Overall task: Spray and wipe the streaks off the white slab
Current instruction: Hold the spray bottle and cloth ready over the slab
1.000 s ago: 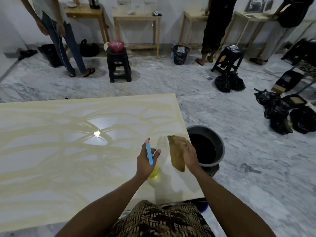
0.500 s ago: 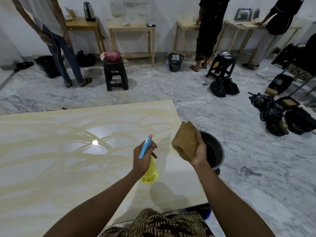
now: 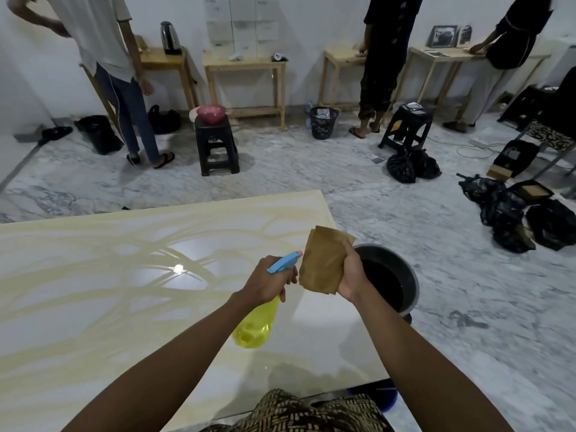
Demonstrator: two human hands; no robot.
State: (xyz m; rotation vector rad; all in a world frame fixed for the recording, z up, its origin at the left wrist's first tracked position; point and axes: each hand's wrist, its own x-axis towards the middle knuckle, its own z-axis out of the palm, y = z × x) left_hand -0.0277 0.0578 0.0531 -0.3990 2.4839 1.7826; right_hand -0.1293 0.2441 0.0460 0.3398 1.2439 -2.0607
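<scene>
Overhead | left hand (image 3: 268, 283) grips spray bottle (image 3: 257, 324) | no legible label

Dim, soft indoor light; lamp glare on the glossy slab (image 3: 93, 307); wide-angle bending at edges.

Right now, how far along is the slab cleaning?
Done: only the near right part of the white slab looks streak-free. In hand: the left hand grips the yellow spray bottle above the slab, and the right hand holds the brown cloth off the surface. Left: yellowish streaks cover most of the slab.
</scene>
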